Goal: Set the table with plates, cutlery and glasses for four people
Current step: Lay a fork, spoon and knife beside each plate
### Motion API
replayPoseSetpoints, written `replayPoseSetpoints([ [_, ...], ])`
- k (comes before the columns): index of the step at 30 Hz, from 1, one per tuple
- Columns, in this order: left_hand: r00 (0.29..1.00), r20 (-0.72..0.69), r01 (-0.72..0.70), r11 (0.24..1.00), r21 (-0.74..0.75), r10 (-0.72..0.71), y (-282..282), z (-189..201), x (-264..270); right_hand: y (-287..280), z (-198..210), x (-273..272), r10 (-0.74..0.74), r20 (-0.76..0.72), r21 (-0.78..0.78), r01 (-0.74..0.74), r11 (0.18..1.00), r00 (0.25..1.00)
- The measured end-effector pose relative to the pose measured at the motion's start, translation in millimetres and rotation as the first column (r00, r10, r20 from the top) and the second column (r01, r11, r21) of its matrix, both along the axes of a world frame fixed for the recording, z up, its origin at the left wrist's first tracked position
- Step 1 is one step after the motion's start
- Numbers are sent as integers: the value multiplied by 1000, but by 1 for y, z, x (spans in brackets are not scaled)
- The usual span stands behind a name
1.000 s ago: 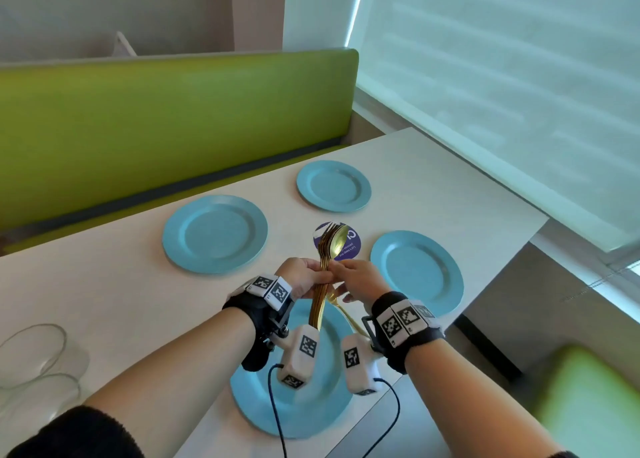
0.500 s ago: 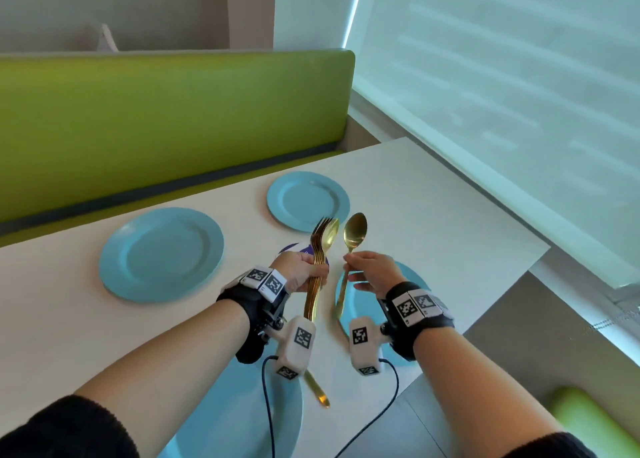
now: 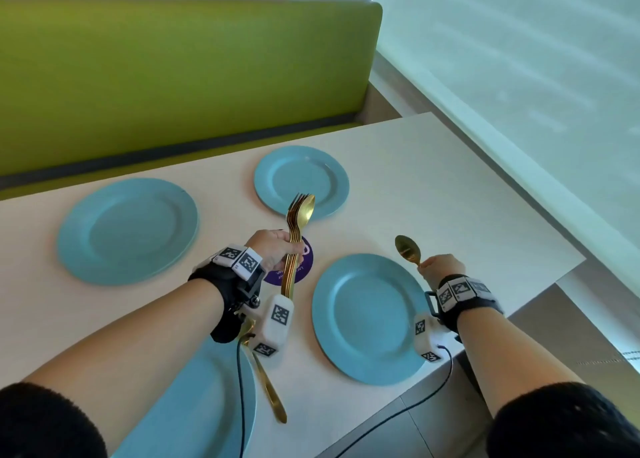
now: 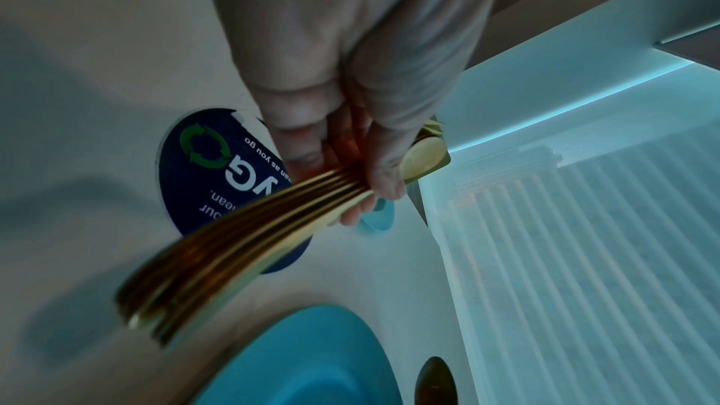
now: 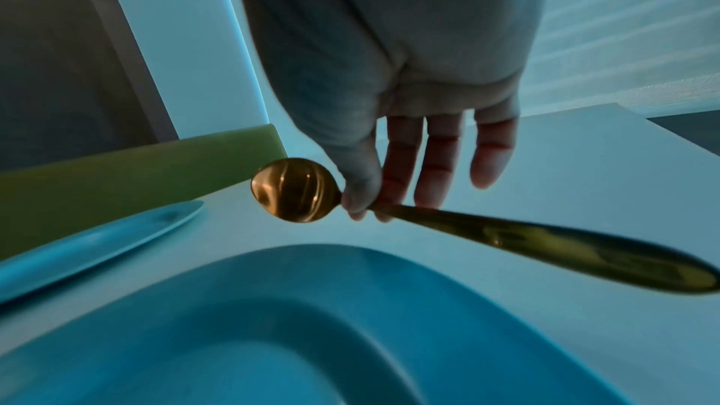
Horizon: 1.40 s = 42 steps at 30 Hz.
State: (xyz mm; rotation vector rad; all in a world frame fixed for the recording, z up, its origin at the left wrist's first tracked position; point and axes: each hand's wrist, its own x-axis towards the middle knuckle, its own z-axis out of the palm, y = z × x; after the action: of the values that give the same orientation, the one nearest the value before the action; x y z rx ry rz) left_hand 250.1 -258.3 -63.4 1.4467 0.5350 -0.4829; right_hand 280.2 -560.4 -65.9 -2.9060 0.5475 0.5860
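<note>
Several blue plates lie on the white table (image 3: 433, 187): a near right plate (image 3: 370, 322), a far plate (image 3: 301, 180), a left plate (image 3: 128, 229) and a near plate (image 3: 201, 409) under my left forearm. My left hand (image 3: 273, 250) grips a bundle of gold cutlery (image 3: 296, 236) upright over a purple sticker (image 3: 291, 270); the left wrist view shows the bundle (image 4: 249, 227) in the fingers. My right hand (image 3: 440, 269) pinches a single gold spoon (image 3: 408, 250) beyond the near right plate's right rim, thumb on its neck (image 5: 362, 196). A gold utensil (image 3: 270, 392) lies beside the near plate.
A green bench back (image 3: 173, 77) runs behind the table. A window blind (image 3: 519, 77) fills the right side. The table's right edge (image 3: 568, 267) is just beyond my right hand, with floor below.
My right hand pulled one spoon out of the bundle and carried it right, past the near right plate. The left hand kept the bundle upright. One utensil now lies by the near plate.
</note>
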Motion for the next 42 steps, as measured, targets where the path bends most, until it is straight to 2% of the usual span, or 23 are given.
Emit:
replayPoseSetpoints([
  [3,1000,1,0,1000,12,0,-5,-3,4,-3,-6,1,7,-24,-14,-7,1000,1000],
  [7,1000,21,10,1000,13,-10,-10,-2,7,-4,-13,2,-17,-29,44,18,999,999],
  [15,1000,5,13,1000,9,-13,-17,-9,9,-8,-26,3,-175,30,169,168,971,984],
  [20,1000,11,-19,999,-29,19,-25,-9,9,-5,-24,-1,-146,46,155,137,978,988],
  [28,999,11,43,998,-37,-42,-26,-15,13,-3,-22,-6,-120,81,142,108,984,989],
  [42,999,15,33,999,-13,-32,-26,-19,7,-4,-19,-9,-150,78,153,137,979,986],
])
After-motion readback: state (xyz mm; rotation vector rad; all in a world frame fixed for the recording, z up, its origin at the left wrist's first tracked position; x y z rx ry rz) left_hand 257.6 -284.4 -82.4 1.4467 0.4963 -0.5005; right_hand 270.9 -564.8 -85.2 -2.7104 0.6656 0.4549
